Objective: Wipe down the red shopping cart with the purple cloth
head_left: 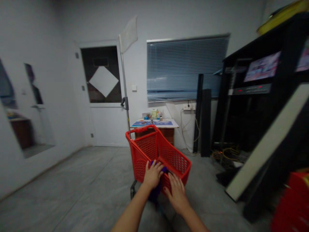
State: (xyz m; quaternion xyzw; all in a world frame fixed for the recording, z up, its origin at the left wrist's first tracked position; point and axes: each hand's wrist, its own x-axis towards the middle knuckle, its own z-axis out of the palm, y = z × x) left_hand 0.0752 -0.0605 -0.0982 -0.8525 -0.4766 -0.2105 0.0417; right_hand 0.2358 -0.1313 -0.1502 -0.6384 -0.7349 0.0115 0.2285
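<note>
Here, hands (152,175) (177,194) on red plastic cart (148,146)

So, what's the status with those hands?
Left hand on purple item; right hand beside it, on mesh of red shopping cart; black rack off to the right.

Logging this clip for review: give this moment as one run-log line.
left hand: over purple item | right hand: at near edge of red shopping cart | cart: on concrete floor
</note>
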